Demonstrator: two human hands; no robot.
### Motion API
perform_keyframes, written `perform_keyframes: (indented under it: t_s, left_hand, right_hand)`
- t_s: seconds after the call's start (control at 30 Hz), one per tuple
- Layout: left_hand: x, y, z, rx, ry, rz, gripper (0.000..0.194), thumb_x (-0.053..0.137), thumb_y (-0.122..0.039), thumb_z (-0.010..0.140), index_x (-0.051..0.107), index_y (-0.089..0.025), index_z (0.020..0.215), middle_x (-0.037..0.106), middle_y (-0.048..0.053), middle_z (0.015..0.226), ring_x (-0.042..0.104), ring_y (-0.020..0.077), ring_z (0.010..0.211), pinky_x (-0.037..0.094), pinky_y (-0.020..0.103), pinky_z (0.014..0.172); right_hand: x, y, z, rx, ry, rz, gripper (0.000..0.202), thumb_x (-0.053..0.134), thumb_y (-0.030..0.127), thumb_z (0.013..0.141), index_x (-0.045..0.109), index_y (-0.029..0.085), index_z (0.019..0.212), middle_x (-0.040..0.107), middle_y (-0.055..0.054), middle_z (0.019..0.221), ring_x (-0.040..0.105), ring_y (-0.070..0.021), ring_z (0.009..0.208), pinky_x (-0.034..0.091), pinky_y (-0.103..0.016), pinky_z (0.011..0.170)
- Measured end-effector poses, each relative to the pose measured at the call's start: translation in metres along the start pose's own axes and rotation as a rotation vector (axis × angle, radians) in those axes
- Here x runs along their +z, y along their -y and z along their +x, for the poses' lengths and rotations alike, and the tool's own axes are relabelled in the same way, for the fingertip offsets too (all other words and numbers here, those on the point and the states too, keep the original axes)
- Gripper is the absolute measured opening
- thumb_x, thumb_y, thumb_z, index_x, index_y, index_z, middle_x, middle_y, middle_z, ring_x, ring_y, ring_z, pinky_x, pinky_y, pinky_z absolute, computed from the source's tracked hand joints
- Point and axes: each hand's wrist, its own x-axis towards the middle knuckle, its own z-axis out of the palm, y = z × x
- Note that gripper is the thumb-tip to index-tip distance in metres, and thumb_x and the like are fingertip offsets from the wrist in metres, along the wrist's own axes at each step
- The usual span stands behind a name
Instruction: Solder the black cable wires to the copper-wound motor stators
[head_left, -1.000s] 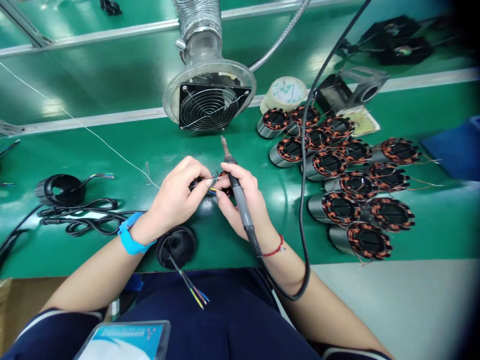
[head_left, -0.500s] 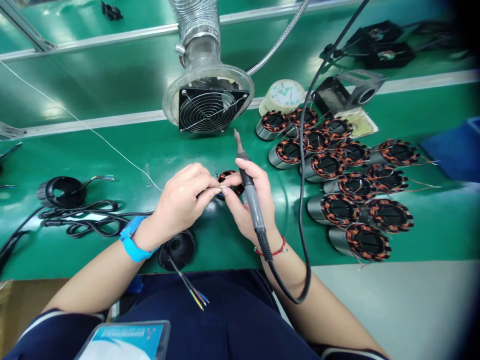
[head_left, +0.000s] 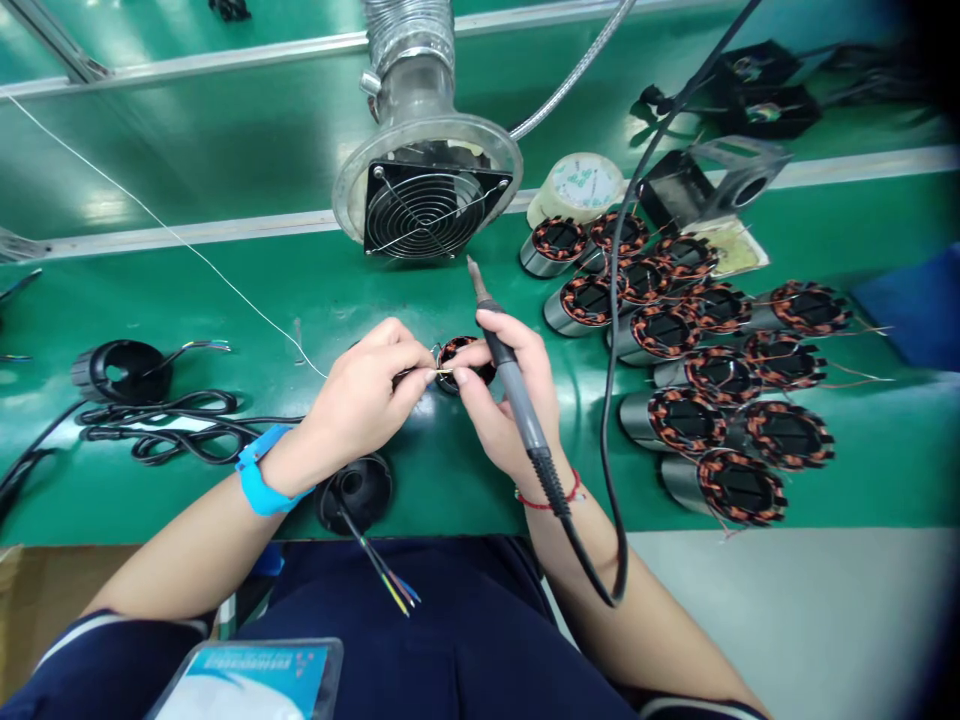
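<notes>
My left hand (head_left: 367, 385) is closed, thumb and forefinger pinching a thin wire (head_left: 445, 371). Its other end meets the thumb and forefinger of my right hand (head_left: 536, 365). That same right hand also grips a soldering iron (head_left: 519, 405), whose tip points up and away from the wire. Just behind my fingertips stands a copper-wound motor stator (head_left: 456, 347), partly covered by them. A fine pale strand, apparently solder wire (head_left: 225, 280), runs from the upper left down to my left hand. Below my left wrist lies a round black cap (head_left: 367, 490) with several coloured leads (head_left: 394, 590).
Several stators (head_left: 686, 420) stand grouped on the right. An extraction fan (head_left: 426, 215) hangs behind my hands. The iron's black cord (head_left: 611, 430) loops past my right arm. At left lie a coiled cable (head_left: 172, 425) and another black cap (head_left: 90, 372).
My fingertips have drawn slightly apart, so more of the wire between them shows. The whole view has shifted a little. Both hands keep their hold.
</notes>
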Motion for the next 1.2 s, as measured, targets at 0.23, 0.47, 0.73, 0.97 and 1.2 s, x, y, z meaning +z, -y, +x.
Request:
perform_keyframes:
  t_s: [0.23, 0.47, 0.73, 0.97, 1.2]
  left_hand:
    - [0.001, 0.009, 0.006, -0.110, -0.016, 0.010, 0.015, 0.055, -0.014, 0.088, 0.068, -0.016, 0.080, 0.056, 0.002, 0.080, 0.055, 0.0150, 0.080, 0.044, 0.029, 0.073]
    - [-0.001, 0.010, 0.006, -0.114, -0.020, -0.015, 0.016, 0.056, -0.014, 0.087, 0.068, -0.017, 0.077, 0.055, 0.001, 0.078, 0.055, 0.0149, 0.078, 0.044, 0.029, 0.072]
    - [0.003, 0.007, 0.004, -0.116, -0.013, 0.022, 0.016, 0.055, -0.015, 0.087, 0.070, -0.017, 0.080, 0.058, 0.002, 0.080, 0.056, 0.0151, 0.080, 0.044, 0.030, 0.072]
    - [0.006, 0.009, 0.006, -0.124, -0.026, 0.067, 0.017, 0.055, -0.016, 0.087, 0.070, -0.017, 0.079, 0.059, 0.002, 0.081, 0.056, 0.0155, 0.078, 0.044, 0.031, 0.070]
    - [0.008, 0.009, 0.006, -0.114, -0.039, 0.060, 0.017, 0.055, -0.016, 0.086, 0.070, -0.017, 0.079, 0.058, 0.002, 0.080, 0.056, 0.0156, 0.079, 0.044, 0.031, 0.070]
  right_hand:
    - [-0.008, -0.005, 0.006, -0.023, 0.180, -0.110, 0.049, 0.059, 0.019, 0.088, 0.043, 0.030, 0.133, 0.069, 0.001, 0.091, 0.065, -0.0216, 0.098, 0.048, -0.047, 0.096]
    - [0.010, -0.006, 0.014, 0.066, 0.080, -0.202, 0.047, 0.055, 0.016, 0.087, 0.045, 0.030, 0.131, 0.068, 0.001, 0.094, 0.065, -0.0178, 0.083, 0.051, -0.041, 0.087]
    - [-0.009, 0.005, -0.005, -0.007, -0.094, -0.182, 0.038, 0.052, 0.026, 0.096, 0.051, 0.031, 0.133, 0.072, -0.003, 0.097, 0.069, -0.0208, 0.088, 0.056, -0.044, 0.087]
    - [-0.018, 0.006, -0.040, -0.156, -0.293, -0.120, 0.024, 0.067, 0.025, 0.087, 0.065, 0.025, 0.111, 0.065, -0.002, 0.082, 0.065, -0.0168, 0.063, 0.055, -0.034, 0.058]
    - [-0.018, -0.002, -0.048, -0.197, -0.293, -0.077, 0.020, 0.068, 0.025, 0.085, 0.065, 0.021, 0.105, 0.064, -0.001, 0.077, 0.064, -0.0135, 0.054, 0.053, -0.028, 0.048]
